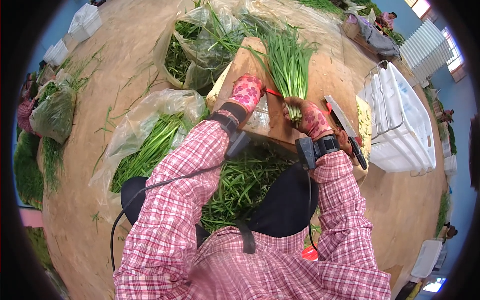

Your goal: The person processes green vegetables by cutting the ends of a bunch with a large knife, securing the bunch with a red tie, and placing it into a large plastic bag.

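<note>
A bunch of long flat green leaves with pale stems, probably garlic chives (290,62), lies on a wooden board (249,56). My right hand (313,117), in a pink flowered fingerless glove, grips it near the cut stem ends. From the bunch a red tie strip (273,92) runs left to my left hand (246,90), whose fingers pinch its end; a matching glove covers that hand. How far the strip passes around the stems is hidden. Right of my right hand, a knife (343,119) with a black handle rests at the board's right side.
Open plastic bags of greens (187,56) stand beyond and left of the board; another bag (150,138) is by my left knee. Loose leaves (247,183) fill the space between my legs. White plastic crates (405,123) stand at right. Other people sit farther off.
</note>
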{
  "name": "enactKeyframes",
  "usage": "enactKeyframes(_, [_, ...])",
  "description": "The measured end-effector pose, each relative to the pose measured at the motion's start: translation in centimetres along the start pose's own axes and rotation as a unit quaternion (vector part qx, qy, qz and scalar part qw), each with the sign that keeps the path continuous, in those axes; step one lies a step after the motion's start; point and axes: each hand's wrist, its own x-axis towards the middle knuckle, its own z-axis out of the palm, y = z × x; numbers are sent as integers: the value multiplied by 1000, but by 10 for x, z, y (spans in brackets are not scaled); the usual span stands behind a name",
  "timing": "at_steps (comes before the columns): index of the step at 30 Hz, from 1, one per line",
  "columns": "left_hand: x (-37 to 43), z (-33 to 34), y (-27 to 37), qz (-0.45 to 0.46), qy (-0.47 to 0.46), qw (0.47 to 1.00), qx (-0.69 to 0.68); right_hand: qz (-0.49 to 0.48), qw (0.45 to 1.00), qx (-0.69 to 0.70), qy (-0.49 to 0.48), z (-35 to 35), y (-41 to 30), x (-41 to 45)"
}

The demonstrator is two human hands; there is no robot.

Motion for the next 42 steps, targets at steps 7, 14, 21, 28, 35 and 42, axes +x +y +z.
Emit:
enactKeyframes(7, [-14,-9,-18,0,-5,998,-62,275,921,268,65,37,-10,2])
enactKeyframes(14, [-21,-20,-19,-13,8,994,-108,325,936,131,-47,5,-64,-5])
enactKeyframes(21, [-8,-35,1,-129,-100,952,-259,245,962,-113,40,-19,-27,-13])
enactKeyframes(28, [-6,-26,10,-61,-68,982,-165,135,893,-423,66,-40,26,10])
enactKeyframes(35, [-27,-23,31,2,67,991,-120,185,955,-195,124,-51,38,12])
enactKeyframes(42, [-9,-37,70,-145,-57,977,-143,188,966,-163,76,-33,27,28])
